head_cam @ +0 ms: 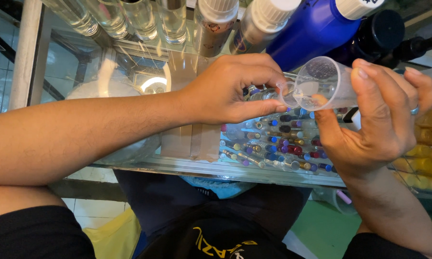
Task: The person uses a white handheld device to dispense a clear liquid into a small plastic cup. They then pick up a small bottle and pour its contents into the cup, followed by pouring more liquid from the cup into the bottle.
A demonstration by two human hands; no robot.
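Observation:
My right hand [384, 120] grips a clear plastic measuring cup [324, 84], tipped on its side with its mouth toward the left. My left hand [230, 91] pinches a small glass vial with a tiny clear funnel [285, 93] at its top, held against the cup's lip. A little clear liquid sits in the lower edge of the cup. Both hands hover above a glass counter [177, 139]. The vial's body is mostly hidden by my fingers.
Clear glass bottles [139, 19], white-capped bottles [268, 21], a blue bottle [312, 33] and a dark bottle [374, 33] line the counter's far side. Under the glass lie several small coloured-cap vials [283, 148] and yellow items [427, 148]. My lap is below the counter edge.

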